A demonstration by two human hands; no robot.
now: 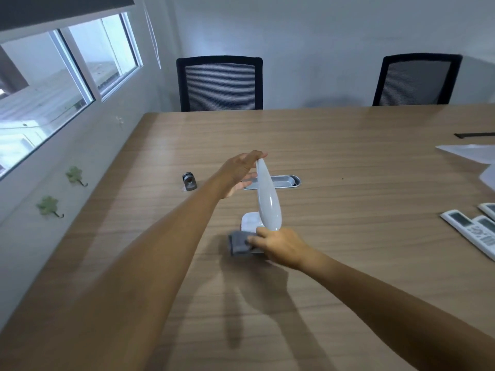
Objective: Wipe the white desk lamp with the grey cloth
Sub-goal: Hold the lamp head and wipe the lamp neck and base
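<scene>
White desk lamp (pixel 267 195) stood mid-bench (pixel 348 162), base beside cable tray (pixel 284 181) | left hand (pixel 241 172) grip pinched lamp head's far tip | right hand (pixel 281 246) grip clamped grey cloth (pixel 238 243) against lamp base.

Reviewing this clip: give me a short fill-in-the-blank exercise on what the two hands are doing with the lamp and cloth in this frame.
1. The left hand steadies the far tip of the white desk lamp at its ____.
2. The right hand presses the ____ cloth against the lamp's base.
3. The lamp stands on a ____ table.
4. Behind the table stand ____ black chairs.

Missing words: head; grey; wooden; two
</scene>
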